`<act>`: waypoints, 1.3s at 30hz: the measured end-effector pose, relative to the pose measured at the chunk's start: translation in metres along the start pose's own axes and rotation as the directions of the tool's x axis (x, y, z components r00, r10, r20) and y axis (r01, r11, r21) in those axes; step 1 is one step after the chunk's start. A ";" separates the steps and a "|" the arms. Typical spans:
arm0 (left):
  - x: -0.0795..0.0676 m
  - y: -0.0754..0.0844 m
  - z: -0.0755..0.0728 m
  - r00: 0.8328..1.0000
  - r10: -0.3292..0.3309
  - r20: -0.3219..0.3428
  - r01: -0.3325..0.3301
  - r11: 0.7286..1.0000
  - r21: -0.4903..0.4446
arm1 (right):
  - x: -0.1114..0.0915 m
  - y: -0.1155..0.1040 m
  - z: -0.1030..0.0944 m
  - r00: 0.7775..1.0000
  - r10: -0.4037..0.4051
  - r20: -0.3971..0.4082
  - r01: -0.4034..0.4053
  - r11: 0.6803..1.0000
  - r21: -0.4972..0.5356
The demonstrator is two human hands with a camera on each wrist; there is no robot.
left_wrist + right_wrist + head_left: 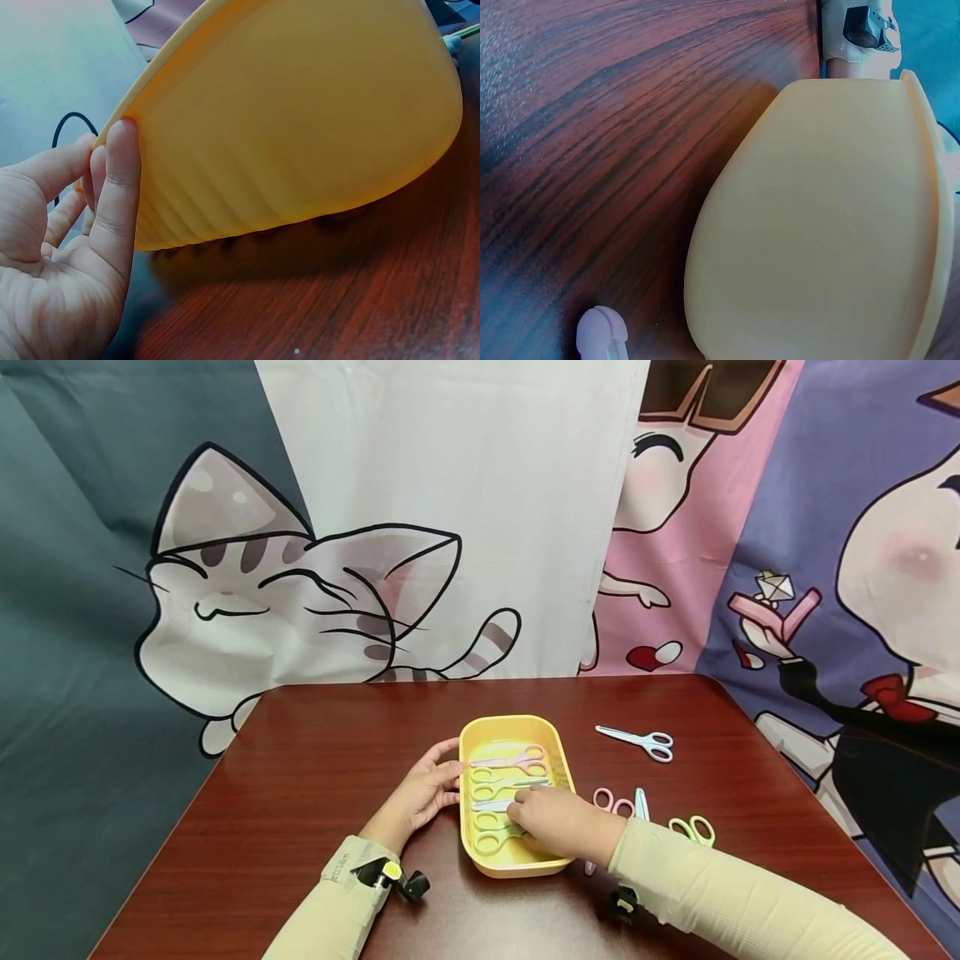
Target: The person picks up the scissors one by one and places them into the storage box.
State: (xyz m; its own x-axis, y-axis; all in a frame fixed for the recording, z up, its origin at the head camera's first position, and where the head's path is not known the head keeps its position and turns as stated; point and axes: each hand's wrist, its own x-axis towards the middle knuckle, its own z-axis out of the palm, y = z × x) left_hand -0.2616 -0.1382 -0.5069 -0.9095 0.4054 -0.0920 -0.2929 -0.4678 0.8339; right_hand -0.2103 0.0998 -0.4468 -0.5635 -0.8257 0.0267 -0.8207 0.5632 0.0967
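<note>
A yellow plastic tray (555,747) stands mid-table with several pairs of scissors laid across it. Pink scissors (517,760) lie farthest back, then light green scissors (487,789), blue blades (491,807), and nearer light green scissors (491,842). My left hand (423,785) touches the tray's left side; in the left wrist view, its fairly straight fingers (114,199) rest against the rim and outer wall. My right hand (555,818) reaches over the tray's right wall. Its curled fingers hold the nearer green scissors around the blades; the fingertips are largely hidden.
Blue scissors (637,741) lie right of the tray at the back. Pink scissors (611,802), blue blades (641,804) and green handles (693,831) lie near my right forearm, which hides part of them. A printed cloth (465,460) hangs behind the brown table (337,727).
</note>
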 end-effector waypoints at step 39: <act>0.001 -0.002 -0.002 1.000 0.012 -0.005 -0.012 1.000 0.008 | -0.088 0.140 -0.003 0.989 0.050 -0.143 -0.009 0.963 0.269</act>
State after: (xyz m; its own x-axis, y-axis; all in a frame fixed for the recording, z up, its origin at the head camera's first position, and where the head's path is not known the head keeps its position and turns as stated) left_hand -0.2624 -0.1385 -0.5098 -0.9146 0.3955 -0.0848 -0.2794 -0.4662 0.8394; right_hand -0.2753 0.2509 -0.4323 -0.5842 -0.7930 0.1730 -0.8105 0.5589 -0.1751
